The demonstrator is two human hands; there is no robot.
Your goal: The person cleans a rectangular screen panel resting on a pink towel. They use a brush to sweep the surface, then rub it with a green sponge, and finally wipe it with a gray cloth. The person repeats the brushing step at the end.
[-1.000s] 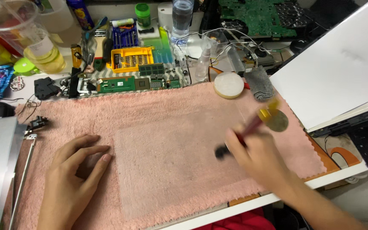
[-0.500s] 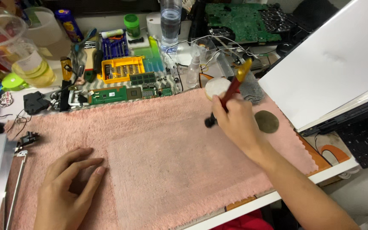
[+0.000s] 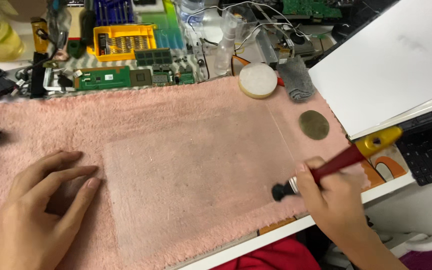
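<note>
My right hand (image 3: 333, 200) grips a brush with a red and yellow handle (image 3: 356, 155); its black bristle tip (image 3: 279, 192) touches the front right of a pink towel (image 3: 176, 115). A clear flat sheet (image 3: 196, 175) lies on the towel, and the brush tip rests at its right edge. My left hand (image 3: 41, 210) lies flat, fingers spread, on the towel at the sheet's left edge, holding nothing.
A white round disc (image 3: 257, 80), a grey cloth (image 3: 296, 79) and a dark round disc (image 3: 314, 124) sit at the towel's far right. Green circuit boards (image 3: 106, 77), a yellow parts tray (image 3: 123, 41) and wires line the back. A white panel (image 3: 396, 60) and keyboard (image 3: 428, 150) stand right.
My right hand has swept the brush from the towel's far right back toward the front right edge. The camera has tilted down. My left hand has stayed flat on the towel.
</note>
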